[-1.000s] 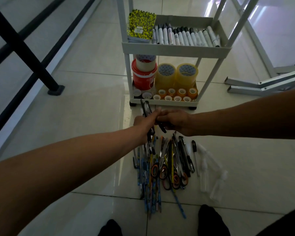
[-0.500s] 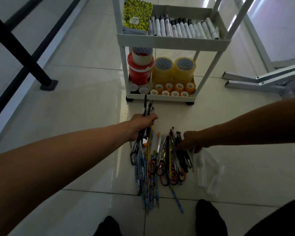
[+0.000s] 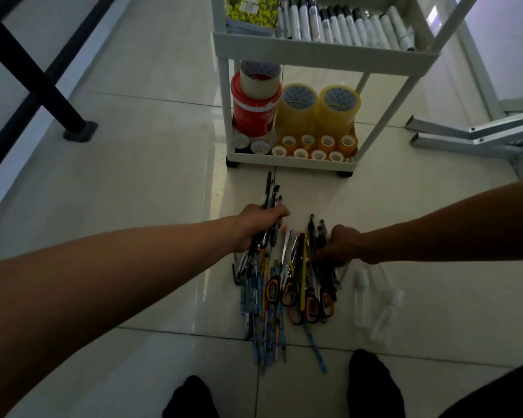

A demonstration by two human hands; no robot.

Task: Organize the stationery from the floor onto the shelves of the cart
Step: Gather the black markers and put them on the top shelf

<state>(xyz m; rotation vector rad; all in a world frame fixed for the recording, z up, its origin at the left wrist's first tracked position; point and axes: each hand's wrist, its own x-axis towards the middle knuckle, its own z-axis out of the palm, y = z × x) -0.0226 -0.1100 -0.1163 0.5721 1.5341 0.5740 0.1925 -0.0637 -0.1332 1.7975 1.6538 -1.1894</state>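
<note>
The left hand point(image 3: 255, 226) is curled round a bunch of dark pens point(image 3: 270, 206) whose tips point toward the white two-shelf plastic cart point(image 3: 323, 51). The right hand point(image 3: 343, 245) reaches down into the heap of mixed stationery on the floor point(image 3: 287, 285), its fingers bent onto dark pens there; whether they actually grip one cannot be told. The heap holds blue patterned pencils point(image 3: 258, 321) and orange-handled scissors point(image 3: 311, 303), with clear plastic bottles point(image 3: 374, 306) just beside it. On the cart's lower shelf sit large yellow tape rolls point(image 3: 317, 111), a red tub point(image 3: 252, 111) and small tape rolls point(image 3: 314, 146); the upper shelf holds white markers point(image 3: 344, 24) and a yellow patterned notebook point(image 3: 252, 9). A grey metal frame point(image 3: 471, 135) lies right of the cart.
</note>
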